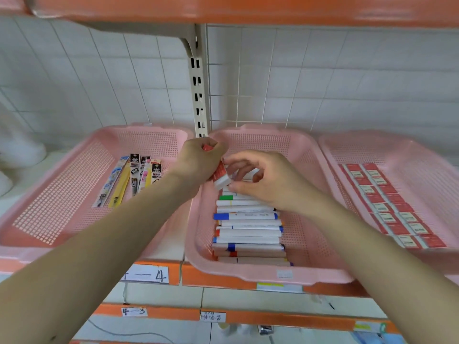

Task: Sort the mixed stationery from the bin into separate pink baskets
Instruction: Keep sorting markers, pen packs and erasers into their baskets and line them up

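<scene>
three pink baskets sit side by side. over the middle basket of markers, the left hand curls round a red-and-white eraser and the right hand pinches its white end. it probably belongs with the matching erasers rowed in the right basket.

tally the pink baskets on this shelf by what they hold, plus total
Flat packets: 1, left basket
Marker pens: 1, middle basket
Red-and-white boxes: 1, right basket
Total: 3
</scene>
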Motion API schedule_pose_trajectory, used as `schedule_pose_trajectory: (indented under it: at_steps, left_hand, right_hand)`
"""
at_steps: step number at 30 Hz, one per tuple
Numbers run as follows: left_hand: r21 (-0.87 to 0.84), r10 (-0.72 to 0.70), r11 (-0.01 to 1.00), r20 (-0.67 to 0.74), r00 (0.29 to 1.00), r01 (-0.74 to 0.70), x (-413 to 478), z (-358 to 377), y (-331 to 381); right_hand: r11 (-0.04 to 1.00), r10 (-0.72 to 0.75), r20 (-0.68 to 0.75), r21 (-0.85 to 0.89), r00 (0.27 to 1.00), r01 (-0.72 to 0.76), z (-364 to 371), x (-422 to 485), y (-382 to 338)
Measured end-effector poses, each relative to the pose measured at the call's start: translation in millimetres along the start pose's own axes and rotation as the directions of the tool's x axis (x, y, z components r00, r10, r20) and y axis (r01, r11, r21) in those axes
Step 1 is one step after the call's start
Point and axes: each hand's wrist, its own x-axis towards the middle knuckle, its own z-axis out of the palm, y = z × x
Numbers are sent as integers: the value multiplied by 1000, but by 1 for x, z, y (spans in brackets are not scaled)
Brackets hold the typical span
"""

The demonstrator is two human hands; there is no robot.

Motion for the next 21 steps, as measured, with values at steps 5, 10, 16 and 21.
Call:
schedule_pose_trajectory:
  at_steps: [5,10,16,21]
  left_hand:
    - [-104,-5,995,-72,997,-3,-18,26,13]
    - [-185,-106,978,-17,994,101,-33,51,11]
    - [-272,-189,937,128,974,218,-56,77,12]
    - [-260,-214,935,130,968,241,-59,84,15]
  right_hand:
    - [996,7,-146,93,989,7,-7,-22,3]
    - [999,-37,-223,29,974,44,-13,-52,12]
    - [981,33,-330,191,943,33,-15,-75,21]
    - [978,92,-333,209,938,-22,-16,-84,13]
